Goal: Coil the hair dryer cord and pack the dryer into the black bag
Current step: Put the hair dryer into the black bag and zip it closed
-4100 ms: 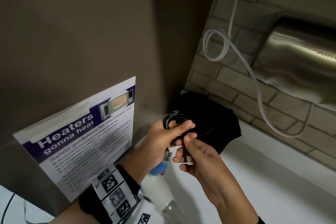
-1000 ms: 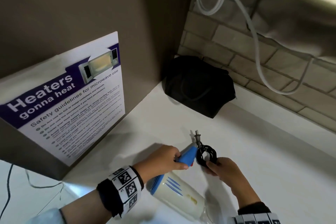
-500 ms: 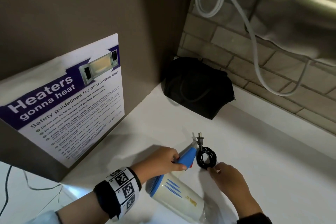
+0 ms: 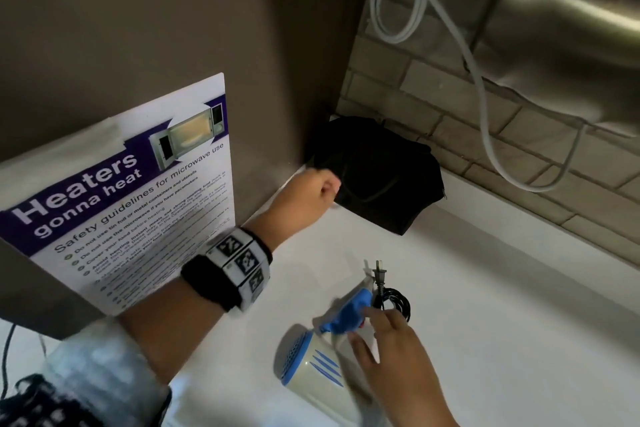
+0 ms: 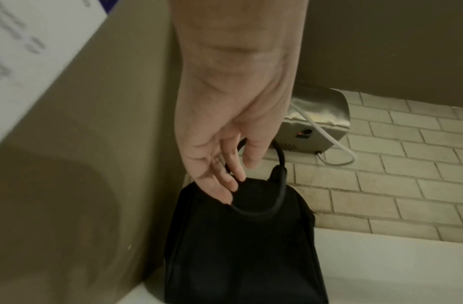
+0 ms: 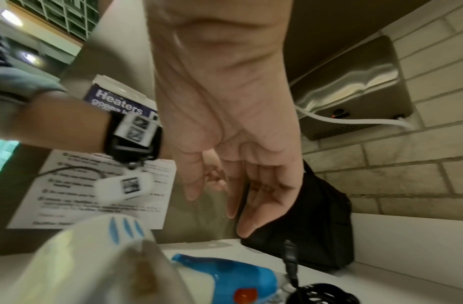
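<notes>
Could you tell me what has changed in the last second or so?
The left hand let go of the hair dryer and reached away to the black bag, hooking its handle. The right hand released the coiled cord and hovers open. Dryer, cord and bag stayed put.

We see the white-and-blue hair dryer [image 4: 323, 362] lying under our right hand [image 4: 391, 354], coiled black cord [image 4: 394, 303] beside its fingertips; black bag [image 4: 377, 177] upright at our left hand [image 4: 308, 194].

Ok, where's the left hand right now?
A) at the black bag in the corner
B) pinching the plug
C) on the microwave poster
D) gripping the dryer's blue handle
A: the left hand is at the black bag, fingers against its loop handle.
</notes>
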A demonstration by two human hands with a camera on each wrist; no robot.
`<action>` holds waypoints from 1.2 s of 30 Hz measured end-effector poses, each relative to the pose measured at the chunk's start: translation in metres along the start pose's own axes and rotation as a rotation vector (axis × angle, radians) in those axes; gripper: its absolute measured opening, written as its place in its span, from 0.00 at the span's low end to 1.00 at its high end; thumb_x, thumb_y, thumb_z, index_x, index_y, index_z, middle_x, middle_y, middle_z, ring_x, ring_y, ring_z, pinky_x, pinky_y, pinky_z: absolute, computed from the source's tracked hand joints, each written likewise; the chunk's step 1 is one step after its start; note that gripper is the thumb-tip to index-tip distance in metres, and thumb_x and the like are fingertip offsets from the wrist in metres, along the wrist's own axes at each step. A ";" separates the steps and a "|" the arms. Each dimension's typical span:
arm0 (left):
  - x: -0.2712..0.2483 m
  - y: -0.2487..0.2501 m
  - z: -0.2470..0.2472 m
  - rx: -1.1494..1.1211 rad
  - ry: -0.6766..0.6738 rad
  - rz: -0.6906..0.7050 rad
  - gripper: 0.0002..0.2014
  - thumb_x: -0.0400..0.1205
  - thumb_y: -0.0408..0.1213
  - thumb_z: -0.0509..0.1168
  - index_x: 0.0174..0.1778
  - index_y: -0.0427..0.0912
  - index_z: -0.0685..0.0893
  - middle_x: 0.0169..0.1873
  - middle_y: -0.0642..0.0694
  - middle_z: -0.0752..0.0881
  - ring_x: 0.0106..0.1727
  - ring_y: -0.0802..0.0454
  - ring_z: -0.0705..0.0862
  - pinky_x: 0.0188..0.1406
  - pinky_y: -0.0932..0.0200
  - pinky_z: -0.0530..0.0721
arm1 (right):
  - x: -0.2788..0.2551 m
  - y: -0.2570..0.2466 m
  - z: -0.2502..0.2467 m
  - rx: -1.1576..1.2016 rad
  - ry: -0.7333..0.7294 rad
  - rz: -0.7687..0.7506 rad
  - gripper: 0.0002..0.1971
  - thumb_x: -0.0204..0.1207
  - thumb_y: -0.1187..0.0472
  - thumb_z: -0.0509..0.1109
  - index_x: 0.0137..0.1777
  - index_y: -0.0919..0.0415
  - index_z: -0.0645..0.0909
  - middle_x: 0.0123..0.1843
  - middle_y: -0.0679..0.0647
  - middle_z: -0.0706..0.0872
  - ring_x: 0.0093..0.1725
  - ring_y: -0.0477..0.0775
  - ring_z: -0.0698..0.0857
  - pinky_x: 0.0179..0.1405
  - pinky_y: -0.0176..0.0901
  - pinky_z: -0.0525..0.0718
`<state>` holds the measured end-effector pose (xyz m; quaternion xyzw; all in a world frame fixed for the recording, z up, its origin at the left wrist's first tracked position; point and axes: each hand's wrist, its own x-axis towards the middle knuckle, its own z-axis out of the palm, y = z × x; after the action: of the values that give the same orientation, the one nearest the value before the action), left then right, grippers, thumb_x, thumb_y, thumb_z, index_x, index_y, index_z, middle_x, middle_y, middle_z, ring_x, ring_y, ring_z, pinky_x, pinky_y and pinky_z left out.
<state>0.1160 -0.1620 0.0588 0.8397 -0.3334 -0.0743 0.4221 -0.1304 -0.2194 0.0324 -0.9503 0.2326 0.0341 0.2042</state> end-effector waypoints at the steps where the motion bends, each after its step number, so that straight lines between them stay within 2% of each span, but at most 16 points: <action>1: 0.014 0.006 -0.001 0.031 0.032 0.041 0.12 0.82 0.33 0.60 0.58 0.41 0.84 0.56 0.38 0.83 0.54 0.42 0.84 0.57 0.53 0.80 | 0.001 -0.006 0.002 0.006 0.003 -0.025 0.37 0.66 0.35 0.49 0.66 0.54 0.81 0.58 0.55 0.84 0.53 0.59 0.86 0.51 0.49 0.84; 3: 0.038 0.017 -0.003 0.108 0.067 0.113 0.16 0.83 0.30 0.58 0.66 0.44 0.79 0.64 0.38 0.77 0.62 0.39 0.78 0.64 0.47 0.77 | 0.002 -0.019 0.005 -0.030 -0.007 -0.067 0.35 0.66 0.36 0.48 0.63 0.54 0.82 0.55 0.54 0.84 0.51 0.58 0.87 0.48 0.49 0.85; 7: 0.073 0.030 0.001 0.346 -0.004 0.208 0.32 0.77 0.25 0.59 0.76 0.52 0.66 0.77 0.46 0.65 0.76 0.38 0.62 0.72 0.40 0.69 | 0.004 -0.037 0.004 -0.016 -0.017 -0.119 0.21 0.66 0.43 0.59 0.51 0.52 0.86 0.40 0.48 0.86 0.33 0.50 0.87 0.27 0.40 0.87; 10: 0.085 0.032 0.004 0.521 -0.058 0.242 0.34 0.76 0.30 0.63 0.79 0.52 0.61 0.79 0.44 0.63 0.79 0.35 0.57 0.72 0.37 0.65 | 0.004 -0.046 0.001 -0.054 -0.028 -0.167 0.20 0.64 0.42 0.60 0.49 0.49 0.86 0.39 0.44 0.86 0.30 0.46 0.86 0.24 0.34 0.85; 13: 0.089 0.028 0.005 0.667 -0.156 0.230 0.32 0.77 0.40 0.68 0.77 0.50 0.64 0.79 0.43 0.63 0.80 0.34 0.54 0.73 0.35 0.61 | 0.005 -0.048 -0.002 -0.088 -0.024 -0.186 0.20 0.64 0.42 0.59 0.49 0.48 0.86 0.39 0.43 0.86 0.29 0.45 0.86 0.24 0.31 0.83; 16: 0.089 0.027 0.006 0.777 -0.117 0.244 0.30 0.78 0.44 0.67 0.76 0.46 0.67 0.76 0.41 0.67 0.78 0.36 0.59 0.72 0.39 0.61 | 0.006 -0.046 -0.004 -0.085 -0.006 -0.174 0.20 0.65 0.43 0.59 0.50 0.49 0.85 0.40 0.44 0.86 0.31 0.46 0.86 0.24 0.33 0.84; 18: 0.087 0.026 0.005 0.723 -0.050 0.235 0.25 0.80 0.43 0.65 0.73 0.42 0.70 0.73 0.40 0.71 0.77 0.40 0.63 0.72 0.46 0.61 | 0.008 -0.044 -0.008 -0.061 -0.005 -0.170 0.20 0.67 0.43 0.59 0.54 0.49 0.84 0.43 0.45 0.86 0.34 0.47 0.87 0.29 0.35 0.84; 19: 0.085 0.025 0.004 0.641 -0.014 0.215 0.23 0.81 0.42 0.65 0.71 0.40 0.73 0.70 0.40 0.74 0.74 0.41 0.67 0.70 0.51 0.61 | 0.009 -0.042 -0.009 -0.061 0.001 -0.174 0.21 0.69 0.44 0.59 0.56 0.50 0.84 0.46 0.46 0.86 0.38 0.48 0.88 0.33 0.36 0.85; 21: 0.078 0.022 0.001 0.516 0.037 0.193 0.18 0.80 0.38 0.65 0.65 0.39 0.76 0.64 0.39 0.79 0.68 0.41 0.74 0.65 0.56 0.65 | 0.014 -0.040 -0.017 -0.042 -0.009 -0.174 0.23 0.73 0.47 0.60 0.66 0.51 0.79 0.57 0.49 0.83 0.51 0.54 0.87 0.49 0.42 0.84; 22: 0.073 0.020 -0.002 0.488 0.044 0.188 0.16 0.80 0.37 0.65 0.63 0.39 0.78 0.62 0.39 0.81 0.66 0.40 0.76 0.63 0.56 0.66 | 0.017 -0.039 -0.020 -0.023 -0.012 -0.177 0.23 0.75 0.49 0.60 0.70 0.51 0.76 0.61 0.51 0.81 0.57 0.56 0.85 0.55 0.45 0.82; 24: 0.061 0.017 -0.007 0.471 0.046 0.177 0.14 0.79 0.37 0.66 0.60 0.40 0.80 0.58 0.41 0.81 0.63 0.40 0.77 0.61 0.54 0.69 | 0.024 -0.038 -0.028 0.000 0.048 -0.194 0.23 0.79 0.51 0.62 0.74 0.50 0.72 0.66 0.50 0.77 0.62 0.55 0.81 0.61 0.45 0.79; 28: 0.035 0.008 -0.019 0.521 0.071 0.217 0.13 0.80 0.40 0.64 0.57 0.39 0.84 0.55 0.42 0.81 0.59 0.41 0.77 0.55 0.50 0.73 | 0.041 -0.039 -0.041 0.038 0.173 -0.212 0.22 0.82 0.48 0.61 0.75 0.49 0.69 0.65 0.50 0.76 0.59 0.53 0.83 0.58 0.47 0.82; 33: -0.013 -0.004 -0.040 0.450 0.106 0.173 0.15 0.81 0.45 0.63 0.58 0.40 0.84 0.54 0.42 0.82 0.57 0.42 0.80 0.55 0.47 0.78 | 0.061 -0.042 -0.059 0.091 0.296 -0.236 0.21 0.81 0.49 0.63 0.72 0.51 0.72 0.62 0.53 0.79 0.56 0.54 0.84 0.53 0.45 0.82; 34: -0.025 -0.005 -0.044 0.442 0.113 0.160 0.15 0.81 0.45 0.63 0.57 0.40 0.85 0.53 0.41 0.83 0.56 0.42 0.81 0.54 0.46 0.80 | 0.065 -0.043 -0.063 0.101 0.318 -0.237 0.20 0.81 0.49 0.63 0.71 0.52 0.73 0.61 0.53 0.79 0.56 0.54 0.84 0.52 0.44 0.81; 36: -0.048 -0.006 -0.050 0.447 0.140 0.146 0.16 0.77 0.47 0.62 0.49 0.38 0.87 0.47 0.40 0.85 0.49 0.40 0.84 0.45 0.49 0.83 | 0.074 -0.045 -0.068 0.131 0.357 -0.221 0.19 0.81 0.50 0.63 0.69 0.55 0.74 0.60 0.54 0.78 0.55 0.55 0.83 0.50 0.43 0.79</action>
<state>0.1027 -0.0968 0.0778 0.8890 -0.3714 0.0906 0.2520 -0.0466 -0.2423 0.0997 -0.9457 0.1610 -0.1725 0.2235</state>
